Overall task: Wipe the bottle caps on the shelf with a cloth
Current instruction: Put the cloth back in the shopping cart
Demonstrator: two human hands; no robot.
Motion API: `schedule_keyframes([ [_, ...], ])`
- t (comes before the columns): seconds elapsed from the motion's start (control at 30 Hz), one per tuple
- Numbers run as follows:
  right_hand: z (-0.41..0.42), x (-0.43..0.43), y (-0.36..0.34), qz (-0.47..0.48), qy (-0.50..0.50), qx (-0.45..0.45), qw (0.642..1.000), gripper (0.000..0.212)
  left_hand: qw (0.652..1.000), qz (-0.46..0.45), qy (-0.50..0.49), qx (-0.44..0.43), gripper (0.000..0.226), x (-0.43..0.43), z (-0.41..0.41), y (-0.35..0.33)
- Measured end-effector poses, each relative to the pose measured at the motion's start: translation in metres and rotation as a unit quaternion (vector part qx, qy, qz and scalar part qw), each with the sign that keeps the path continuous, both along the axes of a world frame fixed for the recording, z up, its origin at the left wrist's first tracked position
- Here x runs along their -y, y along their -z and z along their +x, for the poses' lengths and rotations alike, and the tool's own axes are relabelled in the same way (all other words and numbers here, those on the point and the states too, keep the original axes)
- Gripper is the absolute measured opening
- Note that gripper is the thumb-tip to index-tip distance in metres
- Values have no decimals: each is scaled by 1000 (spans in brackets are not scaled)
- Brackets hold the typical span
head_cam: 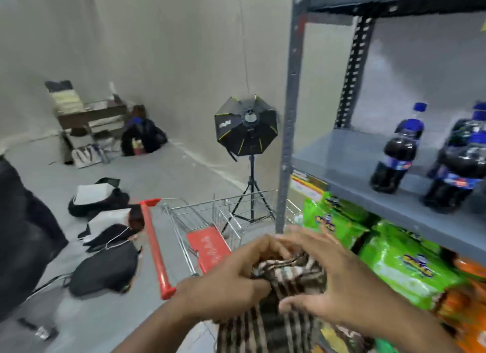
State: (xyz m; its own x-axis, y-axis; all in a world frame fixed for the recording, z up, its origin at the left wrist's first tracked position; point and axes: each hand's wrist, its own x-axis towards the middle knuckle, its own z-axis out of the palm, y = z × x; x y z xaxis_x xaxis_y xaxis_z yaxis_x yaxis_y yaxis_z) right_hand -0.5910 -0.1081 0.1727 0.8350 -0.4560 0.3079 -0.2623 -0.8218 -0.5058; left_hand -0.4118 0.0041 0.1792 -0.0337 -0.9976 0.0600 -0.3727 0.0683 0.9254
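Grey floor and pale walls surround a grey metal shelf (pixel 368 166) on the right, its middle board carrying dark bottles (pixel 397 153) with blue bottle caps (pixel 420 107); green snack bags (pixel 410 266) fill the level beneath. Low in the head view, both hands hold a brown-and-cream striped cloth (pixel 284 287) bunched between them, well below the bottles. Curled left hand (pixel 236 276) grips its folds; right hand (pixel 331 279) presses against it, fingers spread. Behind stands a wire shopping cart (pixel 207 221) with a red handle, beside a softbox light (pixel 246 125) on a tripod.
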Motion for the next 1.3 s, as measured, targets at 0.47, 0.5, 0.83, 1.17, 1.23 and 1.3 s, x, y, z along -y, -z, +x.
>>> schedule_keyframes([
  [0.47,199,-44,59,82,2,-233,969,50,867,-1,-37,497,40,-49,212,75],
  [0.5,206,-47,67,75,5,-246,966,54,871,6,-34,490,39,-53,214,83],
  [0.83,284,-36,114,57,76,-190,977,29,844,-13,-35,535,33,-21,304,135],
  [1.17,411,-35,187,10,149,-98,984,53,827,-79,-2,556,22,45,441,196],
  [1.23,431,-50,219,35,118,-142,982,47,811,-61,36,581,20,32,462,220],
  [1.3,447,-67,242,54,83,-195,976,47,814,-58,67,574,28,15,480,243],
])
